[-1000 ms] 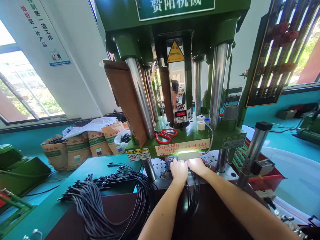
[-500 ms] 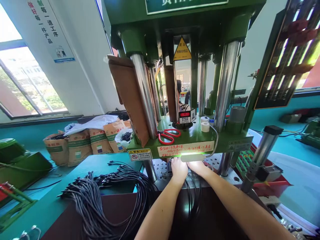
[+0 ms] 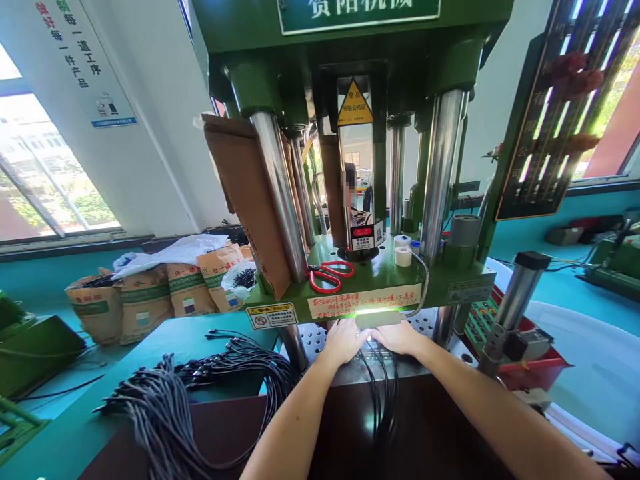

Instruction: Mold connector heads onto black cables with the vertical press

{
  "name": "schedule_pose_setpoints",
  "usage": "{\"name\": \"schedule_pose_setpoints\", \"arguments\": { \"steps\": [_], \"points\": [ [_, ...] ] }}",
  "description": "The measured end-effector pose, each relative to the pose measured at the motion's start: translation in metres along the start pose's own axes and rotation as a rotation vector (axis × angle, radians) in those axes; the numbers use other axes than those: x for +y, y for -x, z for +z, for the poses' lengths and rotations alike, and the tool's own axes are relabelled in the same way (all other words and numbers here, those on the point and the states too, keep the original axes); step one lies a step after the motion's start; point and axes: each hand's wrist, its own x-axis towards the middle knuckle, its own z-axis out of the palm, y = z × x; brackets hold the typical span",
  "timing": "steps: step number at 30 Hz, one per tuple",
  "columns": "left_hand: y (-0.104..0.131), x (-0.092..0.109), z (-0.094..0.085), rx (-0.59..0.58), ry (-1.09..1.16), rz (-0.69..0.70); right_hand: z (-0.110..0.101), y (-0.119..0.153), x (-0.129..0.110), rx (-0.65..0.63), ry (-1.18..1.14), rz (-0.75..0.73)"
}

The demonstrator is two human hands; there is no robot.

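Under the lamp on the green press (image 3: 280, 297), my left hand (image 3: 346, 340) and my right hand (image 3: 397, 335) rest close together, thumbs almost meeting. Several black cables (image 3: 383, 387) run out from beneath them over the dark table edge. My fingertips are hidden below the lamp and the press plate, so what either hand grips cannot be made out. A large bundle of black cables (image 3: 160, 407) lies on the table to the left.
Red-handled scissors (image 3: 331, 277) and white rolls (image 3: 403, 256) sit on the press plate. Cardboard (image 3: 245, 193) leans on the left column. Paper sacks (image 3: 145, 303) stand at the left. A metal cylinder (image 3: 517, 300) rises by a red bin (image 3: 535, 377) at the right.
My left hand has moved a little left and its fingers are more spread. The right hand's thumb now shows beside the left one. The camera view has shifted slightly right.
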Motion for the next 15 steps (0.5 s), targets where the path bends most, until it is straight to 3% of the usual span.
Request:
{"name": "schedule_pose_setpoints", "arguments": {
  "steps": [6,15],
  "points": [
    [-0.009,0.002,0.0,-0.003,0.028,-0.057,0.004,-0.004,0.0,0.014,0.029,0.045],
    [0.004,-0.015,0.0,-0.015,0.063,-0.151,-0.004,0.002,0.008,0.022,0.035,0.083]
  ]
}}
